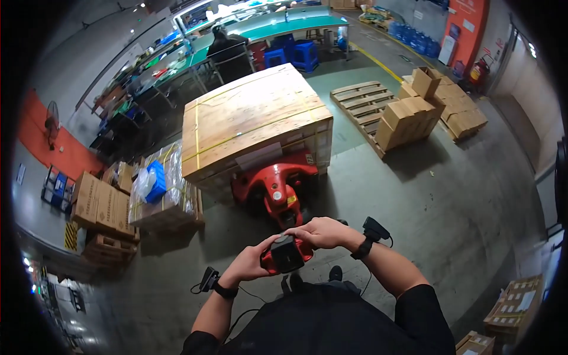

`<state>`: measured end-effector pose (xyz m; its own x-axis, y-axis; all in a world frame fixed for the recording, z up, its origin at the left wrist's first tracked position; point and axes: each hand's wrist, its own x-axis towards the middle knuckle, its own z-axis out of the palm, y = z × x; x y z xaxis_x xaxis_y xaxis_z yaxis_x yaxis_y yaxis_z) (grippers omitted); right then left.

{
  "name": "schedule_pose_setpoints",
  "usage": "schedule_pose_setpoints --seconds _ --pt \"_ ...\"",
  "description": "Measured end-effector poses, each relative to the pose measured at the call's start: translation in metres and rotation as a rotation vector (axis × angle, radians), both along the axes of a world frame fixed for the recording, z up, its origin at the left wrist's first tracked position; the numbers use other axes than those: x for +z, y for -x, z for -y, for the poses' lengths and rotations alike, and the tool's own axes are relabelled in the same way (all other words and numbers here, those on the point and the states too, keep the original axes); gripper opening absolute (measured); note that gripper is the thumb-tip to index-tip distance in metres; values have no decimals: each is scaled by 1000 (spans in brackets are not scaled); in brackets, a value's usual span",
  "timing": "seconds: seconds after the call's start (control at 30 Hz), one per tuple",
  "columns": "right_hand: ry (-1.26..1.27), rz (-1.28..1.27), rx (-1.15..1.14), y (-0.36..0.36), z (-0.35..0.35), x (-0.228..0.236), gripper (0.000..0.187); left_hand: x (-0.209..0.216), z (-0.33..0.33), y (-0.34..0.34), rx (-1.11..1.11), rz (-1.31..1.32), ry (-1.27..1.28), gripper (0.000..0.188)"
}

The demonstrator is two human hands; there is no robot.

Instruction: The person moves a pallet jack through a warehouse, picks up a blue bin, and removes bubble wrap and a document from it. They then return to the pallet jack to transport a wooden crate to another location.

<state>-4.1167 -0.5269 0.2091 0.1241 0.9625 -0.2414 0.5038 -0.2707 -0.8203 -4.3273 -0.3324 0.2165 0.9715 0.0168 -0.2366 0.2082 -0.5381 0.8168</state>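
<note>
A red pallet truck [276, 180] stands in front of me, close against a large wooden crate [251, 115] bound with yellow straps. Its red and black control handle [286, 255] is tilted toward my body. My left hand [251, 263] is closed around the left side of the handle. On the handle's far right side, my right hand [322, 232] is closed too, its fingers partly hidden. The truck's forks are out of sight. Each of my wrists carries a black strap with a small device on it.
Left of the crate stands a wrapped load [168, 201] with a blue bin [155, 181], beside stacked cartons [102, 201]. A wooden pallet [364, 103] with cartons [408, 121] lies to the right. Beyond the crate, a person [225, 47] sits at a green workbench [272, 29]. More boxes [513, 305] stand at lower right.
</note>
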Motion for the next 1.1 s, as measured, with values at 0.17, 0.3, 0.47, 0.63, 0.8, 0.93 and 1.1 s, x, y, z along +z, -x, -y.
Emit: schedule_pose_setpoints --seconds 0.17,0.3,0.47,0.63,0.8,0.93,1.1 --pt "12 31 11 0 2 -5 53 5 3 1 -21 -20 30 98" --pt "21 -9 3 3 7 -5 52 1 6 1 -17 -47 75 98" --pt "4 30 23 5 9 -3 52 1 8 6 -9 -39 63 94" --pt "-60 67 54 6 13 -10 55 5 14 5 -11 -63 51 97" --pt "-97 46 76 6 14 -9 57 -3 12 10 -11 -26 19 101" --pt "-112 37 81 6 16 -8 55 -7 12 9 -29 20 49 100" --pt "-28 -11 26 6 17 -6 50 -12 13 10 -20 31 82 98"
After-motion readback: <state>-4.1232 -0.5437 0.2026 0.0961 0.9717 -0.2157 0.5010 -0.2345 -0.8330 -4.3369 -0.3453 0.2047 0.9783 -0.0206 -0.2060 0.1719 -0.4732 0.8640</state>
